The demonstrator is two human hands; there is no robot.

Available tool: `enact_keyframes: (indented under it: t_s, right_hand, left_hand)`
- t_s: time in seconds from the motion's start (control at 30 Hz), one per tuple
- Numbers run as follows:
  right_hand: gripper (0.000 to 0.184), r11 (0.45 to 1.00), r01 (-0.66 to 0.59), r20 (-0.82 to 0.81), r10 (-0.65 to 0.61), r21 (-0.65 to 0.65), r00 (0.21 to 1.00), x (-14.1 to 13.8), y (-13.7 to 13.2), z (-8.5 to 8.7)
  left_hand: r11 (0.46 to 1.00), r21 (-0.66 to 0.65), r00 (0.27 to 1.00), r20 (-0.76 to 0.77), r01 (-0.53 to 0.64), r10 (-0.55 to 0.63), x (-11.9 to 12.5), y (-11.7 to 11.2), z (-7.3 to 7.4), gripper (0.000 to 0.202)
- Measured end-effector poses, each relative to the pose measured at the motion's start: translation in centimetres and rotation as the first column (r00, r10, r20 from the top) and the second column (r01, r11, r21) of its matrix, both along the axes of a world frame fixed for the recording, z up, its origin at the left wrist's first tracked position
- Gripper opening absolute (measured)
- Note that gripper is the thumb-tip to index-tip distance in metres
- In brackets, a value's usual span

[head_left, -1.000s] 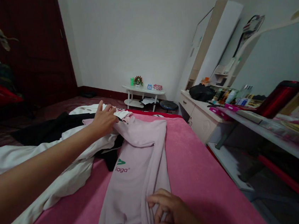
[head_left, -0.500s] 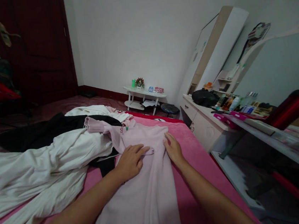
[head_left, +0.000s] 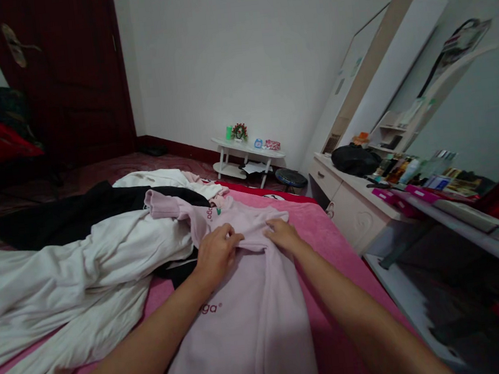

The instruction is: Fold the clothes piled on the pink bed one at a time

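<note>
A pale pink garment (head_left: 242, 336) with dark red lettering lies lengthwise on the pink bedspread (head_left: 329, 262). One cuffed part of it (head_left: 166, 206) points to the far left, over white and black clothes. My left hand (head_left: 215, 255) is closed, thumb and fingers pinching a raised fold across the garment's middle. On the right side of the same fold, my right hand (head_left: 283, 236) grips the fabric between thumb and bent fingers. The cloth between the two hands is lifted slightly and creased.
White clothing (head_left: 83, 258) and a black garment (head_left: 56, 216) are heaped at the left. A dressing table (head_left: 352, 194) crowded with bottles and a glass-topped shelf (head_left: 471, 223) flank the bed's right side. A small white table (head_left: 245, 146) stands by the far wall.
My left hand has gone from resting with fingers spread to pinching the fabric. My right hand has moved inward onto the fold. More lettering now shows below the fold, and the view has shifted slightly.
</note>
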State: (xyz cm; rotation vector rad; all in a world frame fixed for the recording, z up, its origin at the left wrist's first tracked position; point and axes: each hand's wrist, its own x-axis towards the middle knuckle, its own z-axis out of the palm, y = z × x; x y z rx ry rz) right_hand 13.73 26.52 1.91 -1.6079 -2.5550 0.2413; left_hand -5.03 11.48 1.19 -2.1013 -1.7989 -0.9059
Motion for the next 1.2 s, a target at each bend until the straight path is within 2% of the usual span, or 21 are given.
enact_keyframes:
  t_s: [0.07,0.13,0.23,0.3,0.43,0.53,0.63,0.73,0.8,0.87,0.9,0.97,1.03,1.1,1.2]
  right_hand:
    - [0.051,0.999,0.006,-0.035,-0.005,0.053,0.999,-0.5,0.0,0.1]
    - [0.053,0.998,0.018,-0.044,-0.016,0.064,0.999,-1.0,-0.3,-0.8]
    - [0.057,0.999,0.039,0.002,-0.039,-0.003,0.999,-1.5,-0.9,-2.7]
    - [0.058,0.998,0.042,0.024,-0.041,-0.052,0.999,-1.6,-1.1,-3.2]
    - [0.061,0.986,0.031,0.039,-0.025,-0.165,0.999,-1.4,-1.6,-2.1]
    - [0.065,0.973,0.001,0.031,0.007,-0.232,1.0,-0.9,-3.5,-1.4]
    - [0.063,0.976,-0.047,-0.009,0.046,-0.213,0.999,0.4,-7.3,-1.6]
    - [0.056,0.992,-0.117,-0.138,0.109,-0.052,0.984,2.1,-12.5,-1.3]
    - [0.049,0.972,-0.222,-0.263,0.233,0.071,0.936,3.3,-16.5,-0.1]
    - [0.051,0.928,-0.358,-0.349,0.369,0.099,0.861,4.4,-20.7,1.9]
    - [0.052,0.905,-0.421,-0.366,0.412,0.057,0.835,4.8,-22.8,3.0]
    - [0.051,0.842,-0.528,-0.328,0.471,-0.109,0.819,5.6,-26.6,4.8]
    - [0.045,0.81,-0.538,-0.254,0.484,-0.232,0.838,6.1,-29.3,5.7]
    - [0.038,0.825,-0.493,-0.23,0.442,-0.275,0.867,6.2,-30.7,5.5]
    - [0.027,0.839,-0.447,-0.291,0.363,-0.312,0.885,6.3,-31.1,5.2]
  left_hand:
    - [0.993,0.111,0.999,0.001,-0.045,0.045,-0.8,-0.2,0.7,0.03]
    - [0.991,0.132,0.999,-0.032,-0.032,0.036,-1.4,-0.5,0.9,0.028]
    - [0.998,-0.014,0.993,-0.093,0.065,-0.066,-1.5,-0.8,0.1,0.027]
    - [0.992,-0.103,0.993,-0.079,0.077,-0.086,-1.5,-0.8,-0.6,0.029]
    - [0.989,-0.143,0.999,-0.02,0.037,-0.04,-1.5,-0.9,-1.4,0.031]
    - [0.988,-0.151,1.0,-0.002,0.03,-0.031,-1.6,-1.0,-1.5,0.032]
    - [0.99,-0.14,1.0,-0.011,0.022,-0.024,-1.6,-1.1,-1.6,0.032]
    - [0.991,-0.132,1.0,-0.017,0.022,-0.025,-1.5,-1.2,-1.8,0.031]
    - [0.991,-0.129,1.0,-0.015,0.023,-0.025,-1.5,-1.3,-1.9,0.032]
    - [0.992,-0.126,1.0,-0.015,0.024,-0.026,-1.5,-1.4,-1.9,0.032]
    - [0.992,-0.124,1.0,-0.015,0.023,-0.025,-1.5,-1.4,-1.9,0.033]
    - [0.992,-0.121,1.0,-0.016,0.022,-0.024,-1.5,-1.4,-1.9,0.033]
    - [0.993,-0.115,1.0,-0.016,0.02,-0.022,-1.5,-1.4,-1.9,0.033]
    - [0.994,-0.105,1.0,-0.013,0.018,-0.02,-1.4,-1.5,-1.8,0.032]
    - [0.997,-0.075,1.0,0.005,-0.009,0.009,-1.3,-1.9,-1.6,0.03]
